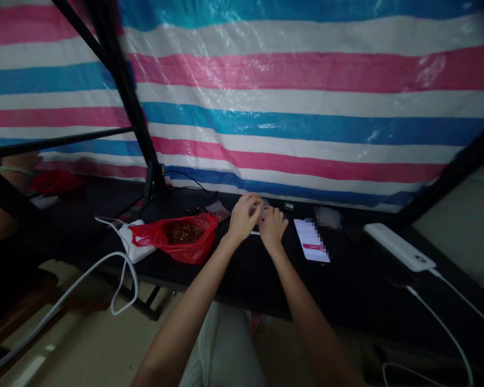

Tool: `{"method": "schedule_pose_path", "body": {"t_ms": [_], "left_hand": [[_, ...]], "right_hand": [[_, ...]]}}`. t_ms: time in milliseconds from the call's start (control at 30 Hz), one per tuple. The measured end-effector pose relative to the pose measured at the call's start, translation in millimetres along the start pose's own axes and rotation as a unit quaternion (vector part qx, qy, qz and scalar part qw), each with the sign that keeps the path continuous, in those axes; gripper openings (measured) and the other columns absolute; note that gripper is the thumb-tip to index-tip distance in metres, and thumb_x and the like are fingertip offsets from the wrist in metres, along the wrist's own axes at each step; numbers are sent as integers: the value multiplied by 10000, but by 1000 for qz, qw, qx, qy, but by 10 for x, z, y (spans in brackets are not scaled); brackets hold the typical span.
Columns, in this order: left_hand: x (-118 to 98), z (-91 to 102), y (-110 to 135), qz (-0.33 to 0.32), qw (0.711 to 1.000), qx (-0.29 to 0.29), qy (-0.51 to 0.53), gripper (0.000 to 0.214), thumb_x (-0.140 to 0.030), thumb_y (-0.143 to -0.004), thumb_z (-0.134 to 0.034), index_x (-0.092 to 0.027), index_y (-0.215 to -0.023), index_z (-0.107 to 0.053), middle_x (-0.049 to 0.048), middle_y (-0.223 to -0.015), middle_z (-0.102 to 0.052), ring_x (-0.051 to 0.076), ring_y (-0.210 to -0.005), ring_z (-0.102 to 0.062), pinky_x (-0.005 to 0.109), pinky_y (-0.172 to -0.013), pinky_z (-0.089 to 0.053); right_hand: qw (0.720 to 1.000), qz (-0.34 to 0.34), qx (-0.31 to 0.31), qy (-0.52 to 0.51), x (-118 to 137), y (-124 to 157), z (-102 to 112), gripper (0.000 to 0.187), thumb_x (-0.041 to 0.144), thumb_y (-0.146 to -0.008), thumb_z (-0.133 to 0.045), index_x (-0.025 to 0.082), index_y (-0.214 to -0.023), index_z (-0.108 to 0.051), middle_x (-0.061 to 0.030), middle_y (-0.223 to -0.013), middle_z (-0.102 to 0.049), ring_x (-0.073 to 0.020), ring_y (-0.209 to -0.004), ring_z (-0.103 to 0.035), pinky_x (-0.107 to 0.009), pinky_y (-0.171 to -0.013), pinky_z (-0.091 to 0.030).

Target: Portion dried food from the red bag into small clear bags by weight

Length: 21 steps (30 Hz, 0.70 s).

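Note:
Both my hands meet over a black table (242,277), just in front of a striped tarp. My left hand (245,216) has its fingers curled round a small pale object that I cannot make out. My right hand (272,228) is closed against the same small object, knuckles towards me. A red plastic bag (177,236) holding small brown pieces lies open to the left of my hands. A phone (312,241) with a lit white screen lies flat just right of my right hand.
A white power strip (135,242) with a looping white cable (121,279) sits left of the bag. A white power bank (399,246) with cables lies at the right. Black frame poles (121,91) rise at the left. Another person's arm (16,166) shows at the far left.

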<state>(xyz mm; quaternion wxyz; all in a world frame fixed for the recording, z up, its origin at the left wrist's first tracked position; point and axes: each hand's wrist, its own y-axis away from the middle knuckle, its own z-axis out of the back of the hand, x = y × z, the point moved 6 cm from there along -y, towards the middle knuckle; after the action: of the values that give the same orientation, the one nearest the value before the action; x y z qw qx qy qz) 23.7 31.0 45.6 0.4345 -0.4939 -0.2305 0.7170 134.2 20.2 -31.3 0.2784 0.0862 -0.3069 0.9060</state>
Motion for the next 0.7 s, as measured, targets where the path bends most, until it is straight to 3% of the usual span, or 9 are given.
{"method": "schedule_pose_path", "body": {"t_ms": [100, 233, 333, 433, 567, 700], "left_hand": [[567, -116, 131, 58, 997, -41, -6, 177, -197, -842, -400, -167, -801, -570, 45, -821, -567, 151, -803, -523, 262, -726, -404], [918, -74, 304, 79, 994, -56, -45, 162, -189, -827, -417, -165, -753, -559, 34, -757, -560, 149, -751, -512, 261, -699, -392], [964, -40, 368, 88, 992, -68, -61, 163, -184, -827, -410, -170, -752, -553, 35, -762, -560, 153, -763, -511, 267, -701, -388], [953, -83, 377, 91, 992, -55, -63, 162, -179, -825, -408, -174, -750, -551, 33, -751, -558, 153, -753, -508, 266, -690, -388], [959, -97, 366, 103, 992, -62, -40, 158, -173, -817, -417, -174, -735, -552, 31, -754, -557, 153, -758, -510, 266, -694, -391], [938, -1, 360, 111, 988, -105, -13, 143, -188, -813, -432, -175, -753, -561, 40, -809, -559, 163, -823, -512, 289, -749, -395]], "right_hand": [[999, -19, -22, 16, -85, 5, -42, 371, 410, -774, -516, 143, -1029, -489, -144, -956, -554, -278, -909, -486, -365, -712, -328], [1000, 0, 14, -1, -120, -24, -57, 275, 436, -777, -502, 184, -866, -572, -114, -793, -611, -252, -790, -555, -331, -642, -343], [998, -33, 42, -39, -155, -40, -113, 239, 443, -772, -497, 237, -827, -606, -62, -626, -616, -196, -588, -572, -273, -522, -317], [993, -42, 44, -105, -164, -50, -172, 195, 417, -759, -514, 262, -821, -614, -33, -603, -628, -166, -523, -564, -245, -462, -286], [969, 3, 38, -243, -116, -70, -189, 154, 345, -784, -477, 237, -817, -581, -7, -671, -630, -148, -583, -572, -230, -502, -358], [921, 83, 10, -380, 14, -56, -67, 165, 308, -813, -421, 194, -762, -529, -24, -751, -566, -132, -675, -552, -228, -596, -429]]}}
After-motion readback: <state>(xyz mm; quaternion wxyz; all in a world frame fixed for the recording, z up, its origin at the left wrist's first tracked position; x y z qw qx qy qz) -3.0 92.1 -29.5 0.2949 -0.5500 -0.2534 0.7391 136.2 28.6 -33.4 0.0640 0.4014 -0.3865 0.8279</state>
